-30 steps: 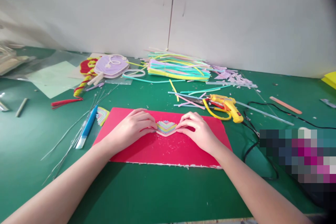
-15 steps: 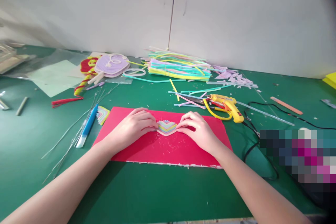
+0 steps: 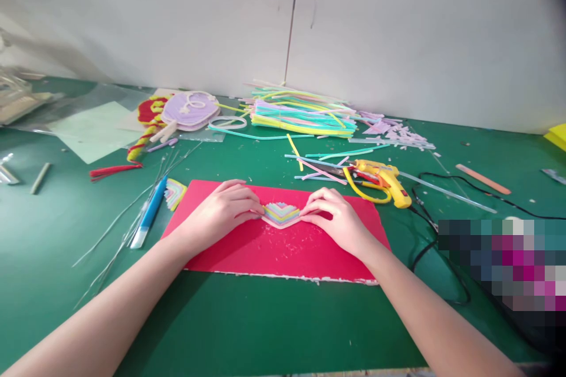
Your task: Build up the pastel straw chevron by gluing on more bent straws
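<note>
Head view: what are the two hands doing?

Both pinch. The left hand [image 3: 230, 207] has its thumb and fingertips drawn together at the left end of a striped V-shaped piece [image 3: 280, 218]; the right hand [image 3: 333, 213] does likewise at the right end.

How far apart are the fingers?

Only slightly parted. On the right, a small gap shows between thumb and forefinger behind the meeting tips. The left fingers lie closer together, curled over toward the thumb.

And where is the piece?

On the red board [image 3: 283, 256], near its middle, point toward the person, between the two hands. The board lies flat on the green table [image 3: 247, 324].

How are the arms held?

Both forearms reach in from the lower corners and slant inward, backs of the hands uppermost, wrists low over the board.

Anything close by?

Beside the board's left edge, a striped fan-shaped piece [image 3: 175, 194] and a blue-handled tool [image 3: 152, 206]. Beyond its right far corner lies a yellow glue gun [image 3: 382, 178].
</note>
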The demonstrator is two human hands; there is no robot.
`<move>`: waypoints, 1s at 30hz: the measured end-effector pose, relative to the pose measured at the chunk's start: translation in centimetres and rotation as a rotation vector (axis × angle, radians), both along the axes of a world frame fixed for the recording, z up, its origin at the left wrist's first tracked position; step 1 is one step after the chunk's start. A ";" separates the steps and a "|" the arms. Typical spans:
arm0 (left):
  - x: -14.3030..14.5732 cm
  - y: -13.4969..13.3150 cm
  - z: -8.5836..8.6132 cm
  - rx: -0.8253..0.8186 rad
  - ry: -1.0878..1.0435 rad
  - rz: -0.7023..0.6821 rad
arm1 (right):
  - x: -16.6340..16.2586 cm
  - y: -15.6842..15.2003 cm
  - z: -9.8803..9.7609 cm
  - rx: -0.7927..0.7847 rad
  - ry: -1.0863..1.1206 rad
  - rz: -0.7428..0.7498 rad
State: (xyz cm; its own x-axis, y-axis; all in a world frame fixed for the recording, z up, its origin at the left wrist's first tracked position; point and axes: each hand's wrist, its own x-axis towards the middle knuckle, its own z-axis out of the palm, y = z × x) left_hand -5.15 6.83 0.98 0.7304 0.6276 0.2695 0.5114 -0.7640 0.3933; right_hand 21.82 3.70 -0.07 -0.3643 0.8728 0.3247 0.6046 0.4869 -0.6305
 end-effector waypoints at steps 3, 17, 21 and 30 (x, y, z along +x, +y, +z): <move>0.1 0.0 0.0 -0.011 0.000 0.001 | -0.1 0.0 0.1 0.002 -0.010 -0.005; -0.5 0.4 0.0 -0.051 -0.019 0.075 | 1.0 0.5 0.1 -0.024 0.020 -0.004; -0.9 0.6 0.0 -0.062 0.002 0.067 | 1.1 0.5 0.1 -0.027 0.011 0.001; -0.9 0.9 -0.5 -0.058 -0.023 0.037 | 0.9 0.6 -0.1 0.010 -0.002 0.004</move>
State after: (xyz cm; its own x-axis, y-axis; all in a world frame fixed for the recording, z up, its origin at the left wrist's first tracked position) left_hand -6.10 7.69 0.47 0.7005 0.6691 0.2481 0.5294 -0.7204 0.4482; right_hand 22.69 4.29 -0.18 -0.3682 0.8682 0.3327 0.6043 0.4955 -0.6240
